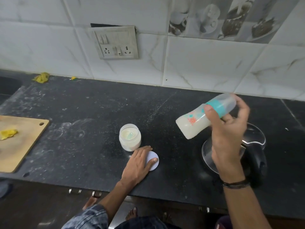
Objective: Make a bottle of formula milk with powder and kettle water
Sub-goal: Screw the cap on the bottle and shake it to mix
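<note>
Black desk [82, 104] runs along a tiled wall [206, 63], with a socket panel [116, 42] set in the tiles. Wooden cutting board [24, 146] sits at the left end of the desk with a yellow scrap [8, 133] on it. Steel kettle [255, 136] with a black handle is front right, partly hidden by the forearm. Right hand [229, 138] is raised above the kettle, fingers [210, 111] wrapped round the bottle [194, 124] at its teal collar. The bottle is off the desk, tilted base-down to the left, capped, with milky liquid inside. Left hand [137, 164] lies flat, fingers straight and spread narrow, resting on the white lid [155, 162]. Open powder jar [130, 142] stands just beside the lid, with a scoop [130, 135] inside it.
</note>
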### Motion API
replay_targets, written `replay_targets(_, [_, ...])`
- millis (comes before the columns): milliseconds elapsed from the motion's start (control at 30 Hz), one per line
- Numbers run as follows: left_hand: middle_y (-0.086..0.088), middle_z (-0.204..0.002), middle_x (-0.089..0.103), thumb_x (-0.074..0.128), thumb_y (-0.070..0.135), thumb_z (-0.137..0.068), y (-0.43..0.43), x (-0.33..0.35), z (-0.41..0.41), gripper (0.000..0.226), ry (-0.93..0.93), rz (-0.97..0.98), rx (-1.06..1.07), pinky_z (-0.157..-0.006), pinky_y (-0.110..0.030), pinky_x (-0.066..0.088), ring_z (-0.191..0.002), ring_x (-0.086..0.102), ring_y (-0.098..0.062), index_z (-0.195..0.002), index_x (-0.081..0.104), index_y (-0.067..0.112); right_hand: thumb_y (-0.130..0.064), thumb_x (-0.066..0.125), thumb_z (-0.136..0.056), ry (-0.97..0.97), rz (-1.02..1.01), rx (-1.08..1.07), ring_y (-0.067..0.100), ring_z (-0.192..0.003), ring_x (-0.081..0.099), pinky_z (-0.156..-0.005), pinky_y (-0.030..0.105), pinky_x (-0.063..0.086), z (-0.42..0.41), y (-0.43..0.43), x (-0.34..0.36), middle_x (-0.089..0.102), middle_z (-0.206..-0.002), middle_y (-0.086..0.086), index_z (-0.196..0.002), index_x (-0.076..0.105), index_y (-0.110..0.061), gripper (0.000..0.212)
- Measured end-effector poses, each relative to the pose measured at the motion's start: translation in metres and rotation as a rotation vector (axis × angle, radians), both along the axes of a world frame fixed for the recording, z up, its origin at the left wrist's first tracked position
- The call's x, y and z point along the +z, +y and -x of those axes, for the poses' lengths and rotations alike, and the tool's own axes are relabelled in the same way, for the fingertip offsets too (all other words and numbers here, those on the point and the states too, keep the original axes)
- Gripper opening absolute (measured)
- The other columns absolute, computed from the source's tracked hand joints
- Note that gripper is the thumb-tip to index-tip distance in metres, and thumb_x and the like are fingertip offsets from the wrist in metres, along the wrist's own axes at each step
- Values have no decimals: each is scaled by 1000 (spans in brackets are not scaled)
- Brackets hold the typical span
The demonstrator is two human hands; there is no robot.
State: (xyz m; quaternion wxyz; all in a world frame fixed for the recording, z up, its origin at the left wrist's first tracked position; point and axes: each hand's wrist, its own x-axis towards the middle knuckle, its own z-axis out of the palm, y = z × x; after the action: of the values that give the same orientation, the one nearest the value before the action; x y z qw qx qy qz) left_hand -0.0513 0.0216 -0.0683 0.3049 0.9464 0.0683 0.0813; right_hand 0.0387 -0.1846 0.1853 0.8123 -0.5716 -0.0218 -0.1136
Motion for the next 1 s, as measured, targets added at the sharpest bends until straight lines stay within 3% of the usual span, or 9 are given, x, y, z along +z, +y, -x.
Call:
replay_targets(100, [10,-150,50,43,63,-103,-2,2,-4,57,-7,-6,-5,-115,-14,20,-138,36,-3,-144,49,23,-20,83,-87,-48,-183,-131,20,-107,71,-88,41,59,-4,-7,4,66,-130,17,-138,40,-19,66])
replay_targets(167, [10,-149,50,43,63,-103,-3,2,-4,57,-6,-5,9,-114,-12,19,-138,35,-2,-144,49,24,-11,75,-94,-33,-183,-148,17,-107,71,-91,43,59,-9,-7,6,68,-124,9,-139,36,-18,60])
replay_targets(267, [11,-150,49,44,62,-103,0,-1,-1,56,-2,-3,11,-114,-12,18,-138,35,-2,-144,49,24,-7,78,-90,25,-19,-39,19,-102,73,-91,42,59,-9,-5,0,74,-119,11,-133,44,-25,58])
replay_targets(400, [11,-149,50,44,62,-103,-2,0,-4,56,-5,-1,8,-113,-8,15,-138,36,-2,-143,50,24,-10,73,-94,8,-174,-140,19,-107,72,-91,42,59,-9,-10,2,71,-119,6,-143,36,-16,61])
replay_targets(567, [10,-150,49,45,61,-103,0,-2,-2,55,-7,-11,7,-111,-5,12,-138,35,-3,-143,50,23,-10,83,-85,67,1,-11,22,-104,74,-94,48,60,-6,-1,-8,74,-119,14,-132,47,-25,61])
replay_targets(700, [10,-149,50,44,62,-103,-3,-1,-4,56,-8,-8,7,-112,-7,15,-138,36,-3,-143,50,23,-15,76,-92,17,-179,-142,20,-109,72,-92,46,60,-7,-7,-2,70,-124,10,-144,36,-17,65])
replay_targets(767, [10,-149,50,44,62,-103,-2,-2,-3,56,-7,-10,9,-113,-9,16,-138,36,-3,-143,50,23,-14,79,-89,27,-94,-92,23,-113,71,-98,54,58,-7,-4,-4,67,-130,16,-141,39,-21,65])
replay_targets(833, [11,-150,49,44,62,-103,-1,-3,-1,56,-7,-9,8,-113,-11,18,-138,36,-3,-143,49,23,-10,84,-84,44,14,-10,24,-107,73,-97,50,59,-5,-2,-8,70,-127,19,-133,46,-25,64])
replay_targets(1000, [10,-149,50,44,62,-103,-3,0,-4,57,-13,1,8,-113,-9,17,-138,36,-3,-143,50,23,-13,75,-92,10,-178,-149,17,-104,72,-89,42,60,-9,-10,-1,69,-120,8,-143,35,-15,64])
